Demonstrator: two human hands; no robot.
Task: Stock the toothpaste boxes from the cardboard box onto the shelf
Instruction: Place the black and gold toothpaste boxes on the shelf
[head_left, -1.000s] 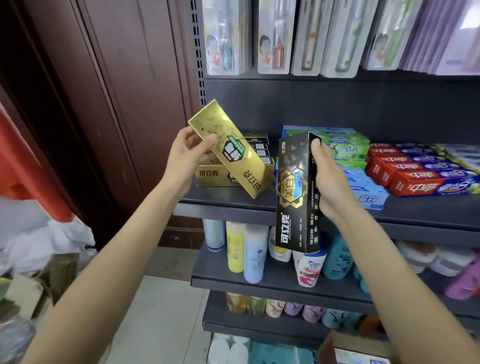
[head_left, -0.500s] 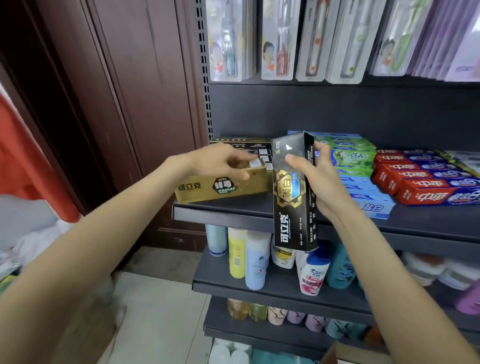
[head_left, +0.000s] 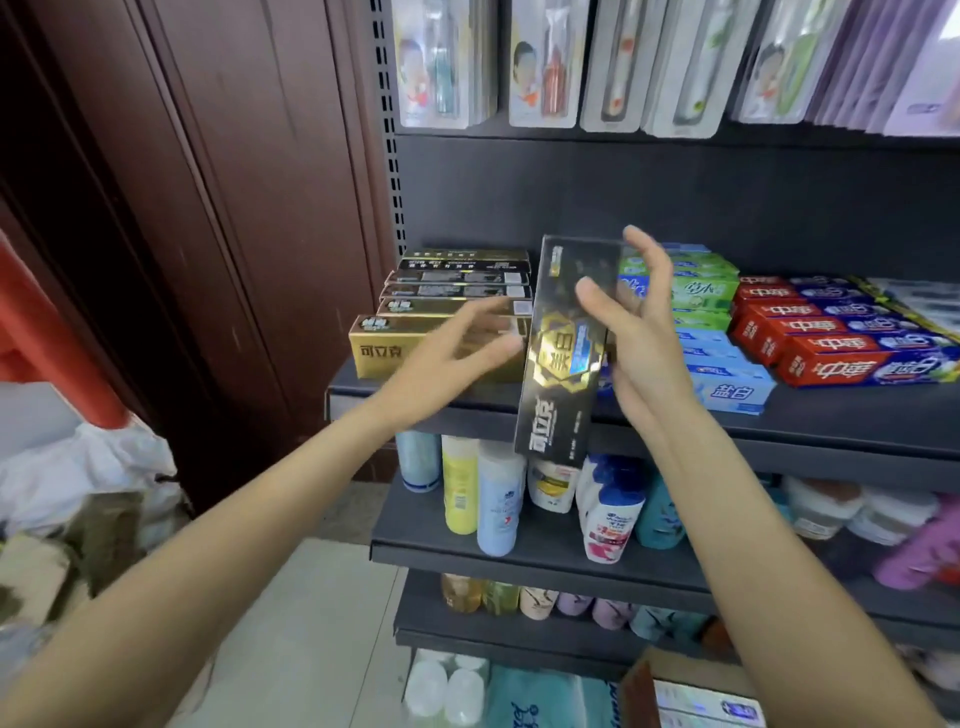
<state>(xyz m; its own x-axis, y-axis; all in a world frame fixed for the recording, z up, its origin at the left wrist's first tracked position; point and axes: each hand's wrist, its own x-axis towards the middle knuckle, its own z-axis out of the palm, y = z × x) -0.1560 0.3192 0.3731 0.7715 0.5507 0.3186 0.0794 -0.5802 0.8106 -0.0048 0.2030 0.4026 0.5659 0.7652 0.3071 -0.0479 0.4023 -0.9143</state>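
The left hand (head_left: 457, 348) has let go of the gold toothpaste box (head_left: 395, 348), now lying flat at the front of the gold stack, and with fingers spread and empty it reaches toward the black toothpaste box (head_left: 563, 358), held upright in the right hand (head_left: 639, 332) between thumb and fingers. One box stocked, then, and the black one looks next. Beyond, the dark shelf (head_left: 779, 421) carries green, blue and red toothpaste rows (head_left: 810, 338), toothbrush packs (head_left: 545, 62) above, bottles (head_left: 493, 499) below, a brown door (head_left: 234, 208) to the left.
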